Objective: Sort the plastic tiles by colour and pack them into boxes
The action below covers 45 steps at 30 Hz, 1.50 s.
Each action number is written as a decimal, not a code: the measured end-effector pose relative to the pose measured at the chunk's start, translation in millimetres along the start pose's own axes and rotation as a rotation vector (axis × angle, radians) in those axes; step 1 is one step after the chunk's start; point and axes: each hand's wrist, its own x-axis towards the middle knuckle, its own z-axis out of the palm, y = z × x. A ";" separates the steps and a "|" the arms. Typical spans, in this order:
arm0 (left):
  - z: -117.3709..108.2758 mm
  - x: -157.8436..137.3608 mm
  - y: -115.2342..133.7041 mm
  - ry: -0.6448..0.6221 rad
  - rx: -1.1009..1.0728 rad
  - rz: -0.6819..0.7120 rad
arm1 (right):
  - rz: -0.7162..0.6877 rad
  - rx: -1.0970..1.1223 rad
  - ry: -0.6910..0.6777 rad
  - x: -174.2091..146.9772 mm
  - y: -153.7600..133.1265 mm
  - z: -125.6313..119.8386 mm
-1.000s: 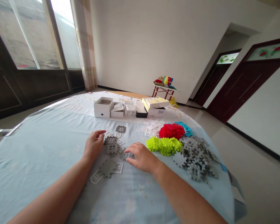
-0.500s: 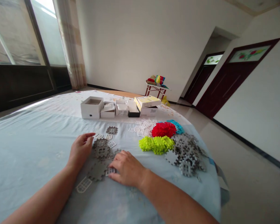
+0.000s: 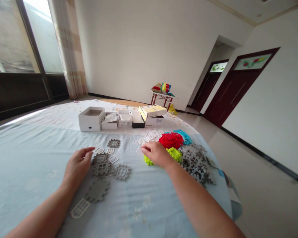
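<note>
My right hand (image 3: 155,153) is over the lime-green interlocking pieces (image 3: 174,153), its fingertips pinching a small white window lattice piece (image 3: 139,151). My left hand (image 3: 76,167) lies on the cloth, fingers loosely stretched and holding nothing. Its fingertips are close to a white window piece (image 3: 99,150) and a stack of grey window-frame pieces (image 3: 102,168). Beside the stack is another grey frame (image 3: 122,172). Nearer me lie a solid grey square plate (image 3: 98,190) and an arched white window piece (image 3: 80,208).
Red pieces (image 3: 171,140), blue pieces (image 3: 184,137), a grey pile (image 3: 197,162) and white window pieces (image 3: 152,135) are heaped at the right. Behind them, a white box (image 3: 89,122), several smaller boxes and a yellow lid (image 3: 155,110) form a row on the round table.
My right hand has moved from the grey pieces away and to the right, carrying the white window piece. My left hand stays beside the grey stack. The view has shifted slightly.
</note>
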 end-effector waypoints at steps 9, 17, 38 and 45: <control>1.0 1.0 -0.8 0.028 0.005 0.018 | 0.209 -0.182 0.231 19.0 45.7 -19.9; -0.6 1.5 -1.2 0.011 0.047 0.015 | -0.030 -0.061 0.046 -4.3 -7.9 22.0; -0.9 5.2 -6.1 0.015 0.039 0.028 | 0.003 -0.246 0.285 -80.5 24.0 3.1; -1.8 1.7 0.5 0.030 0.074 0.023 | 0.269 -0.628 0.256 -129.3 66.2 -14.9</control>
